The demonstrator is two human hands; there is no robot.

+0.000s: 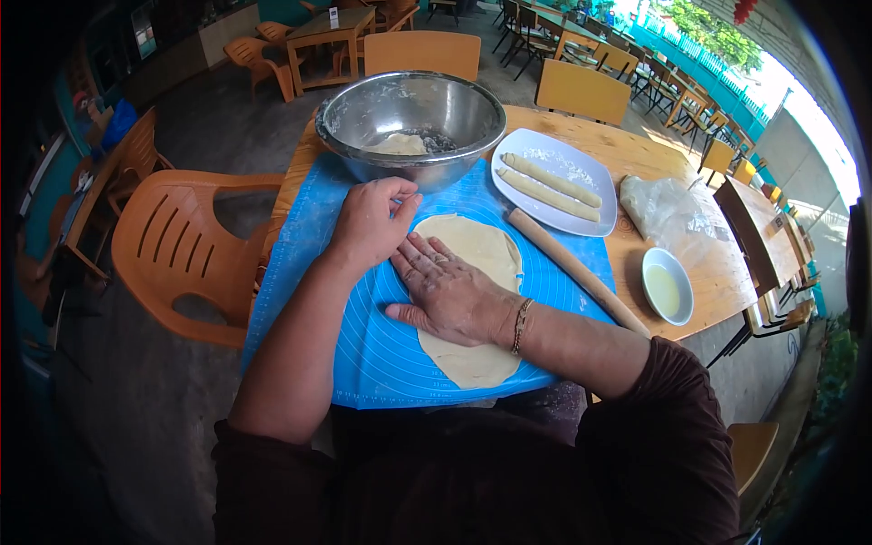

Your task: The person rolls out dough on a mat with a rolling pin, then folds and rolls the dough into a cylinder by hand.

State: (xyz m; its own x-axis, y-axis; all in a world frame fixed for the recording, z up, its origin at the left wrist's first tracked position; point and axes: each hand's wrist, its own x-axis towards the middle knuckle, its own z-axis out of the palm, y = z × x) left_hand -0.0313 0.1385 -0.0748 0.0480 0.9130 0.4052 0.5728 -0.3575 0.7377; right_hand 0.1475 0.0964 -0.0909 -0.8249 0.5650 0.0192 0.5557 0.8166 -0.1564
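A flat, rolled-out sheet of dough (472,245) lies on a blue mat (363,354) printed with rings. My right hand (454,295), floured and with a bracelet at the wrist, rests flat on the dough's left part, fingers stretched out. Above the dough's left edge is my left hand (374,222), its fingers curled together near the steel bowl; whether they pinch anything is hidden. A wooden rolling pin (577,270) lies slanted to the right of the dough. In the steel bowl (413,168) sit a lump of dough (397,144) and some flour.
Behind the pin, a white plate (554,145) holds two dough rolls (552,182). Farther right on the wooden table (718,286) are a plastic bag (663,209) and a small bowl of pale liquid (666,286). An orange chair (182,245) stands at the left.
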